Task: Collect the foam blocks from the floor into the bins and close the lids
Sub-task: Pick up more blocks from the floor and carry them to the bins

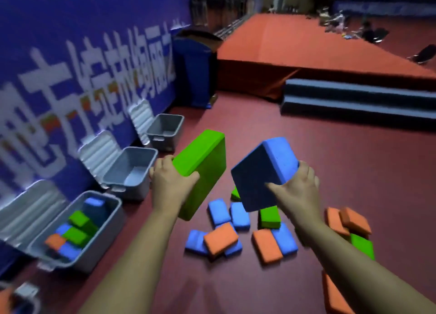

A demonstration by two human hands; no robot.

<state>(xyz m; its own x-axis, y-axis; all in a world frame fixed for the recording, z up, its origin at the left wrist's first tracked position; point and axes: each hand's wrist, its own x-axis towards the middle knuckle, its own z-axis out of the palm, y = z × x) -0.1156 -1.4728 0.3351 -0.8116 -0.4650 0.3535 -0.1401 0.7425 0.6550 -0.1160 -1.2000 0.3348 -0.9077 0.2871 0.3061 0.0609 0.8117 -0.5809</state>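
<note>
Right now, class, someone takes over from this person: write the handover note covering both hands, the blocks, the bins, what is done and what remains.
The left hand grips a green foam block, lifted off the floor.
The right hand grips a blue foam block, also lifted.
The nearest bin is partly filled; the middle bin and far bin look empty; all three lids stand open.
Done: some blocks binned.
Left: bin both held blocks and the floor pile, then close the lids.
</note>
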